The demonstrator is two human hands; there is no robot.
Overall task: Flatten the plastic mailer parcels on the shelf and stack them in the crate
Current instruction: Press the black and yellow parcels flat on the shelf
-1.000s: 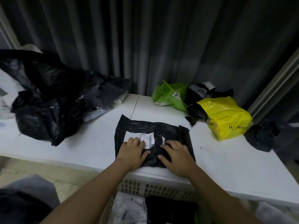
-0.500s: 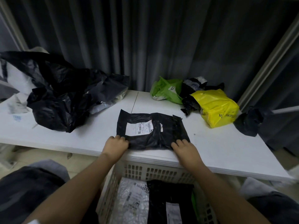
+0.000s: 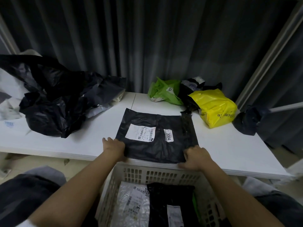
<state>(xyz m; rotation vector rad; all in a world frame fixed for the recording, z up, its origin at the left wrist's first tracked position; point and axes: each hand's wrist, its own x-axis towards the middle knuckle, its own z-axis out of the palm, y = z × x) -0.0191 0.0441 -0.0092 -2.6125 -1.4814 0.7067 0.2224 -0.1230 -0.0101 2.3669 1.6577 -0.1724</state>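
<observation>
Black mailer [image 3: 155,136] flat at the white shelf's [image 3: 229,153] near edge, labels up. Left hand [image 3: 114,147] and right hand [image 3: 195,158] pinch its near corners, fingers curled on the plastic. Crate [image 3: 131,173] directly below, holding flattened mailers [image 3: 170,199].

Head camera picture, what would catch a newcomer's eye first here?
Likely the flat black mailer with white labels at the near edge of the white shelf, gripped at its near corners by the left hand and right hand. Next, the bright yellow parcel and green parcel at the back right. Below sits the white crate, already holding mailers.
</observation>
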